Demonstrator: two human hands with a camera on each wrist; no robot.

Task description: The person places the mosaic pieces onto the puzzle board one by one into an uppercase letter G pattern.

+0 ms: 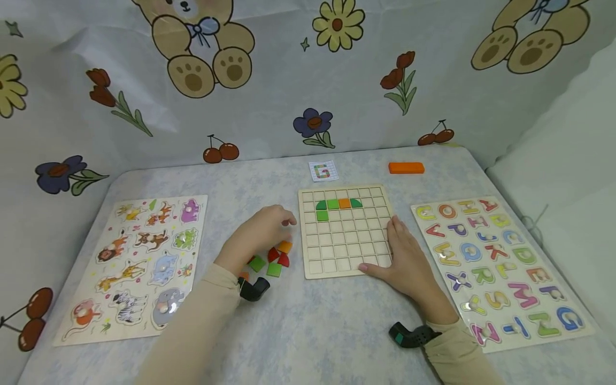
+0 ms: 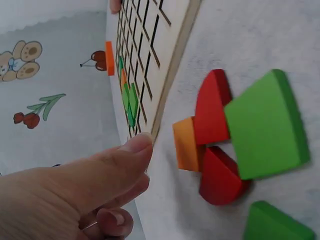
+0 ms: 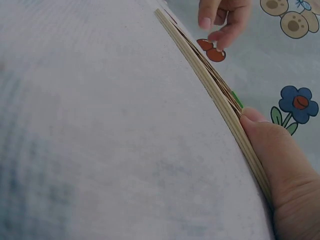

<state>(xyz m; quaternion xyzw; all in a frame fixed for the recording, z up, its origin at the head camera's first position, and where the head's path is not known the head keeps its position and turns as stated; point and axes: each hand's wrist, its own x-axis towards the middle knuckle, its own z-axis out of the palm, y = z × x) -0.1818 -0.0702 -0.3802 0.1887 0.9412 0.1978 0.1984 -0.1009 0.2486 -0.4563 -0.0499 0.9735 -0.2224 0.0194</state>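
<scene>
A pale wooden grid board [image 1: 346, 251] on the cloth-covered table [image 1: 308, 331] holds five coloured tiles; most cells remain bare. The right hand [image 1: 404, 256] lies flat, steadying it, while the left hand [image 1: 262, 232] hovers, apparently holding nothing, over loose red, green and orange tiles [image 1: 271, 259]

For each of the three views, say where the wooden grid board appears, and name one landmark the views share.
Head: the wooden grid board lies at table centre, between the left hand and the right hand.
Left wrist: its edge and grid run up the top middle, beside the loose coloured pieces.
Right wrist: only its thin edge shows, slanting from top centre to lower right.
Shared landmark: the green pieces set in the board.
</scene>
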